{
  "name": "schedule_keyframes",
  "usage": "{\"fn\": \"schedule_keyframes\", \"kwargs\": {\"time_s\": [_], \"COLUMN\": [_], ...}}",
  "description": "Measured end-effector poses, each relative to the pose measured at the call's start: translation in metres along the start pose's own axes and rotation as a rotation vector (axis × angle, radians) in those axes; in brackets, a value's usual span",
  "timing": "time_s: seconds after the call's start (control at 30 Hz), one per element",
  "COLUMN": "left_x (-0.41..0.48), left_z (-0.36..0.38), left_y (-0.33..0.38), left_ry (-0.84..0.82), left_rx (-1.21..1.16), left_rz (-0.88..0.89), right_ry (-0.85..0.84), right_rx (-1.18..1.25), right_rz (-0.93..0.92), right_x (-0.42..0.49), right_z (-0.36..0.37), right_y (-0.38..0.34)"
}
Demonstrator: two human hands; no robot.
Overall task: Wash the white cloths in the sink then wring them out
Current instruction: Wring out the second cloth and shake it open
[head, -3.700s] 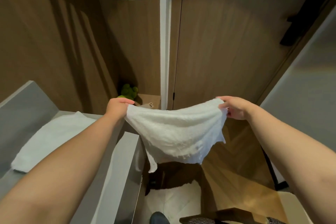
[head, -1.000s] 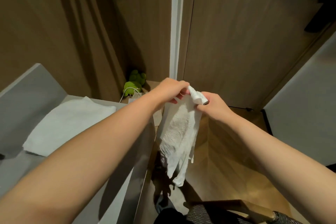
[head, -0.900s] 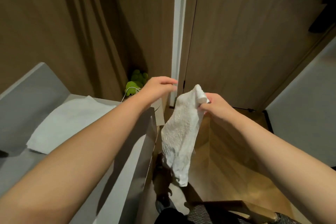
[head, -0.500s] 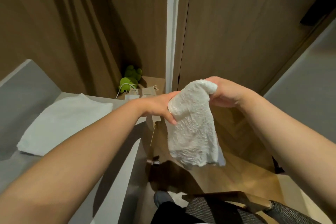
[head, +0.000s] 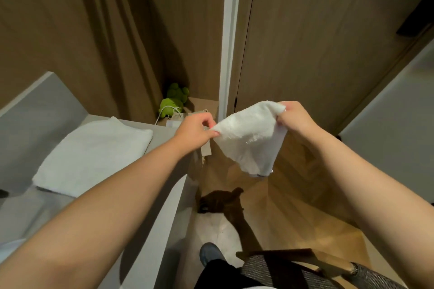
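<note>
Hands stretch a white cloth (head: 250, 142) in mid-air.
Left hand (head: 196, 130) pinches one corner, right hand (head: 294, 118) grips the other; folded cloth (head: 91, 155) lies on the grey counter (head: 169, 195).

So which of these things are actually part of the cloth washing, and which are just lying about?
Part of the job: held white cloth, pinched by the left hand and gripped by the right hand; probably also the folded white cloth on the grey counter.
Just lying about: green soft toy, brown paper bag, chair.
</note>
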State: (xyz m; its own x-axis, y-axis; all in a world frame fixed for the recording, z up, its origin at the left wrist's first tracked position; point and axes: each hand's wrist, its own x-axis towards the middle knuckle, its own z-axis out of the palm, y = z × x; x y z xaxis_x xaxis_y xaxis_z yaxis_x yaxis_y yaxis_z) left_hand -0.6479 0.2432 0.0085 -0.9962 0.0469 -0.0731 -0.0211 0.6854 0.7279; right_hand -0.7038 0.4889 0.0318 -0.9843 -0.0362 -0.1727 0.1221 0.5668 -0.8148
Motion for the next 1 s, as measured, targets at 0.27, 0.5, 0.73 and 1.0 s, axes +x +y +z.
{"fn": "schedule_keyframes", "kwargs": {"time_s": [0.27,0.5,0.73,1.0], "left_x": [-0.008,-0.001,0.021,0.059], "left_z": [-0.014,-0.006,-0.006,-0.106], "left_y": [0.037,0.012,-0.020,0.003], "left_ry": [0.103,-0.009,0.206,0.561], "left_rx": [0.316,0.081,0.042,-0.035], "left_rz": [0.375,0.074,-0.090,0.012], "right_ry": [-0.041,-0.376,0.020,0.243], "right_rx": [0.239,0.225,0.130,0.228], "right_rz": [-0.028,0.117,-0.105,-0.395], "right_x": [-0.005,-0.009,0.008,0.045], "right_z": [-0.028,-0.005,0.036,0.060], "right_y": [-0.012,0.016,-0.008,-0.125]}}
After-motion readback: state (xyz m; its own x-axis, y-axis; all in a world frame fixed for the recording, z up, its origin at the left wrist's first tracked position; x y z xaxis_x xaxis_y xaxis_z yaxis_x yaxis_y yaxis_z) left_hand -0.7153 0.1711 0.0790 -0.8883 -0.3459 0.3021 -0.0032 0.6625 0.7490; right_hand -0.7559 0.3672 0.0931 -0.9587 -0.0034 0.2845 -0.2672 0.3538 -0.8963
